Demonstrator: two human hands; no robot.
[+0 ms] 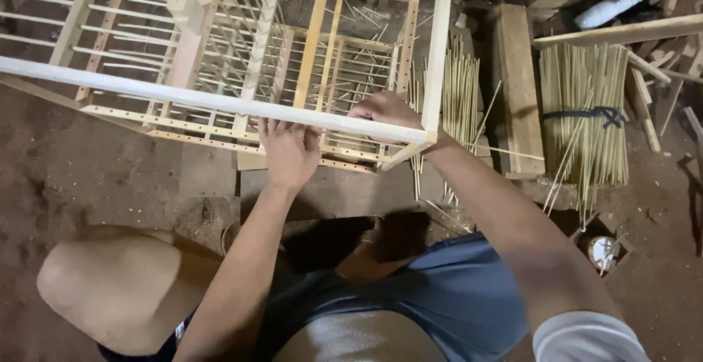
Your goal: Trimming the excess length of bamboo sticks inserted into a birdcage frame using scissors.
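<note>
Both arms reach forward toward twelve o'clock from a crouch, knees bent wide. The left hand (289, 153) is raised, palm away, fingers pointing up and close together. The right hand (387, 109), at its two o'clock, curls knuckles-up, forearm slanting in from five o'clock.

Cage frame (242, 76) ahead; stick bundle (586, 113) right; plank (518, 91) between; bottle (619, 3) behind bundle.
</note>
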